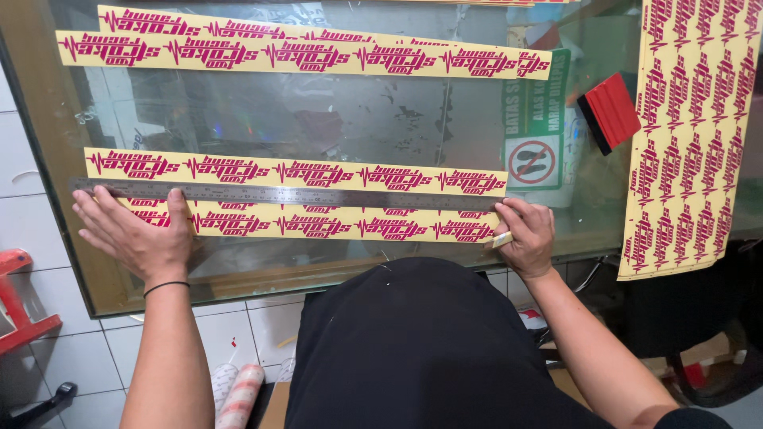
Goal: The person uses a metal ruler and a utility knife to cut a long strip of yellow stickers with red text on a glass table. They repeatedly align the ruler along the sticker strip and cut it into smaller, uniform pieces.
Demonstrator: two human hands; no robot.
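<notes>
Across the lower middle of the frame, we press the steel ruler flat with our open left hand, pinning the yellow sticker sheet to the glass table; our right hand, closed around a small cutter, waits at the ruler's right end.

l hand flat on steel ruler | r hand w/ cutter | yellow sticker sheet

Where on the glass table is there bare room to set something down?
Bare glass lies between the upper strips and the sheet under the ruler. Crowded: the near edge, with left hand and right hand, and the right side, with squeegee and big sheet.
</notes>
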